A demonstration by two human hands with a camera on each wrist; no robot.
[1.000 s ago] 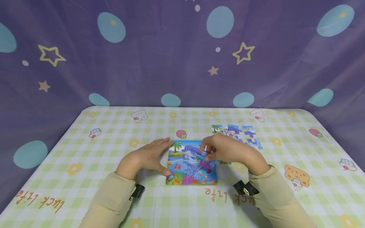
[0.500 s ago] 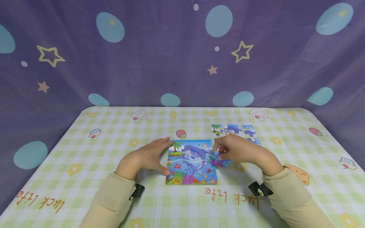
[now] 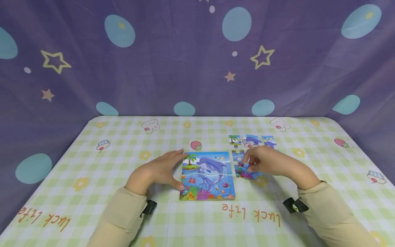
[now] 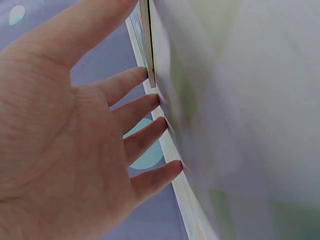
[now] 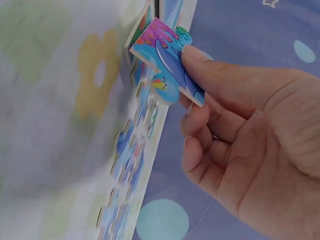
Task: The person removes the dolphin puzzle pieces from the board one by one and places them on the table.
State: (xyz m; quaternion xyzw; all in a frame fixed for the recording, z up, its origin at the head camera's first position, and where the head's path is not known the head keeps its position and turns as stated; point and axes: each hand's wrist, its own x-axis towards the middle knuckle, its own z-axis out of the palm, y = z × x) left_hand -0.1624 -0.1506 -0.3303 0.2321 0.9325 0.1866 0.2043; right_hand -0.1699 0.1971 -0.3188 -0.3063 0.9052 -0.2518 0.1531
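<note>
A flat dolphin puzzle board (image 3: 200,176) with a sea and palm-tree picture lies on the table. My left hand (image 3: 158,170) rests at its left side, fingers spread and fairly straight; thumb and index fingertip touch the edge. In the left wrist view, the board's edge (image 4: 150,65) shows beside the fingertips. To the right of the board, my right hand (image 3: 273,164) pinches a puzzle piece (image 5: 167,60) between thumb and fingers. That piece has pink coral and blue on it and is held tilted, low over other pieces. The hand hides some of those pieces in the head view.
Several loose puzzle pieces lie right of the board, among them a palm-tree piece (image 3: 234,139) and a dolphin-head piece (image 3: 252,140). In the right wrist view a row of loose pieces (image 5: 131,160) is visible. A checked cloth (image 3: 117,178) covers the table; a purple curtain (image 3: 185,68) hangs behind.
My right hand has moved right with the puzzle piece, from over the board to the loose pieces beside it. The left hand has stayed at the board's left edge.
</note>
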